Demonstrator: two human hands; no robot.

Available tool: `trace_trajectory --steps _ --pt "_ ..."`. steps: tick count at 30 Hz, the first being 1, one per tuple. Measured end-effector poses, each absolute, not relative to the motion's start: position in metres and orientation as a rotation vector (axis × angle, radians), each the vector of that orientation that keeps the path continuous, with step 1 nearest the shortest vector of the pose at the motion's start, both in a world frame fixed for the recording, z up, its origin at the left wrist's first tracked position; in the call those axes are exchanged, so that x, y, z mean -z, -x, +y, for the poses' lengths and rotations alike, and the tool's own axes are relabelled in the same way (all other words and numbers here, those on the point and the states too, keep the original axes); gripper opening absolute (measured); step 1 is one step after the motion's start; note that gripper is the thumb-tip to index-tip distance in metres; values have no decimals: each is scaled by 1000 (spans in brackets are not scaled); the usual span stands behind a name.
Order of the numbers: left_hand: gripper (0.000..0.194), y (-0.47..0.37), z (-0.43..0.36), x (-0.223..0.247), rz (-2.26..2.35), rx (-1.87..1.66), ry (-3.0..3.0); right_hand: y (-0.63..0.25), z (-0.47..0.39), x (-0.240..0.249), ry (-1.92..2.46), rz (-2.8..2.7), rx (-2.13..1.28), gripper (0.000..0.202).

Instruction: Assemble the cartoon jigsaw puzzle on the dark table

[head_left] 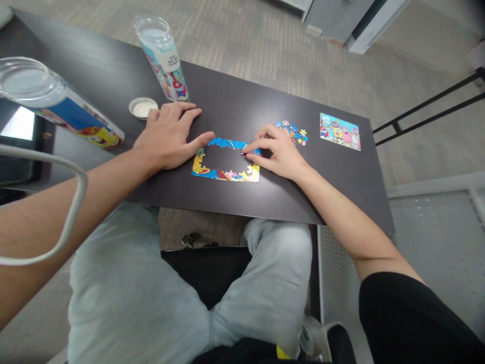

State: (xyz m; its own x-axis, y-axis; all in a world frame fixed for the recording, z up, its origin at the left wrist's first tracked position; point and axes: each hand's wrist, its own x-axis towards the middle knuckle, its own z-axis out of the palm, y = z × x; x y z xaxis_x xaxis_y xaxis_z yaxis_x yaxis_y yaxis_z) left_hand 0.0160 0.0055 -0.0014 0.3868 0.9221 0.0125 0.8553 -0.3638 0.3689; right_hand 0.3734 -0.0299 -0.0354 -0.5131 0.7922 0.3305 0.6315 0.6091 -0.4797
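Observation:
A partly built jigsaw frame [222,174] with a bare middle lies on the dark table [242,108]. My left hand [170,134] rests flat beside its left edge, thumb touching the top left corner. My right hand [276,151] presses its fingertips on the frame's upper right corner; whether it pinches a piece there I cannot tell. A small heap of loose puzzle pieces [293,131] lies just beyond my right hand. A finished cartoon picture card [340,131] sits to the right of the heap.
A clear cartoon-printed tube [162,58] stands upright at the table's far side, its white lid [143,107] lying beside it. A second tube [53,103] lies on its side at the left. A white cable [71,212] crosses my left forearm. Black metal rails [428,111] stand to the right.

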Motion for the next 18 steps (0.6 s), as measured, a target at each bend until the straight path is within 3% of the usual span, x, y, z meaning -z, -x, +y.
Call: trace_trajectory --steps 9,18 --pt "118 -16 6 -4 1561 -257 -2376 -456 8 24 1240 -1829 -138 48" --pt "116 -15 10 -2 1552 -222 -2440 -507 27 39 1408 -1825 -14 37"
